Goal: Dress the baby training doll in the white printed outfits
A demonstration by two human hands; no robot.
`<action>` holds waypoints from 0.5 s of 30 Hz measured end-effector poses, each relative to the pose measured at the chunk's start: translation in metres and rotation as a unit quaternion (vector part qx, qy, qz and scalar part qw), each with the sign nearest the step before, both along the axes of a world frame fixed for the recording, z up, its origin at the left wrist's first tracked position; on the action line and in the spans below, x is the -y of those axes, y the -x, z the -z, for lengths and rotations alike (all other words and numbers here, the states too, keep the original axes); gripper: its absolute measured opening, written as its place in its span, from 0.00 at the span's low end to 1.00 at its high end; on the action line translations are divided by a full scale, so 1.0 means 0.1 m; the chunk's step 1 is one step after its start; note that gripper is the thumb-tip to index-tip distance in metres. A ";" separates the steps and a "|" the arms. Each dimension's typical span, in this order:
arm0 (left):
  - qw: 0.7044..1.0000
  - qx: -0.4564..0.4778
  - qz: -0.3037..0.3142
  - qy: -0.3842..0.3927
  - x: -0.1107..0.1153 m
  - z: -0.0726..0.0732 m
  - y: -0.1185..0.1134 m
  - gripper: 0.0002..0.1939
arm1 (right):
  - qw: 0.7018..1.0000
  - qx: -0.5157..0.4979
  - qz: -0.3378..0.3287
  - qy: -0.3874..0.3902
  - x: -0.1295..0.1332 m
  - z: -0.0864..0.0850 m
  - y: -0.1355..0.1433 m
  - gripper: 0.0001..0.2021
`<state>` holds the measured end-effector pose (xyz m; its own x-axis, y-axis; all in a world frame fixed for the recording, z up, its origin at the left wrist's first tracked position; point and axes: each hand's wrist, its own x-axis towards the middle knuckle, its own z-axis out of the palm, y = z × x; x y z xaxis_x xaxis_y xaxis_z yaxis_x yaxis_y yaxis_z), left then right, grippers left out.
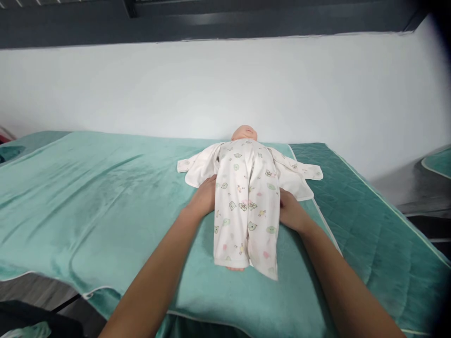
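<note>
A baby doll (244, 133) lies on its back on a light teal blanket (105, 197), its head toward the wall. Over its body are white printed baby trousers (246, 202), with a bit of a foot (235, 269) showing below one leg hem. A white baby shirt (294, 171) is spread beneath, sleeves out to both sides. My left hand (205, 196) is at the left edge of the trousers, and my right hand (292, 211) at the right edge. The cloth hides most fingers of both hands, so their grip cannot be made out.
A darker quilted teal mattress cover (355, 220) extends to the right. Behind the bed stands a white wall (176, 89), with a dark beam (229, 21) across the top. A dark object (35, 319) is at the lower left, beside the grey floor (38, 291).
</note>
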<state>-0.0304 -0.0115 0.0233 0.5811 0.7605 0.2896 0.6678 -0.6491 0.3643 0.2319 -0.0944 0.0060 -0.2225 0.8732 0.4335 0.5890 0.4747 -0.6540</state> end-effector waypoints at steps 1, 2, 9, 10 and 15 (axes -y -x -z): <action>1.000 -0.003 -0.001 -0.003 0.00 0.00 0.00 0.23 | 1.000 -0.009 -0.004 0.011 0.01 0.00 0.00 0.11; 1.000 -0.007 -0.002 -0.008 0.00 -0.01 0.00 0.22 | 1.000 -0.015 -0.005 0.020 0.02 -0.01 0.00 0.12; 1.000 -0.009 -0.020 -0.014 0.01 -0.03 -0.02 0.16 | 0.998 -0.037 -0.007 0.050 0.01 0.01 -0.01 0.19; 1.000 -0.009 -0.025 -0.015 0.01 -0.03 -0.02 0.15 | 0.998 -0.039 -0.007 0.053 0.01 0.02 -0.01 0.19; 0.999 -0.011 -0.023 -0.031 0.02 0.02 0.03 0.09 | 0.998 -0.027 -0.016 0.063 0.00 0.02 -0.01 0.15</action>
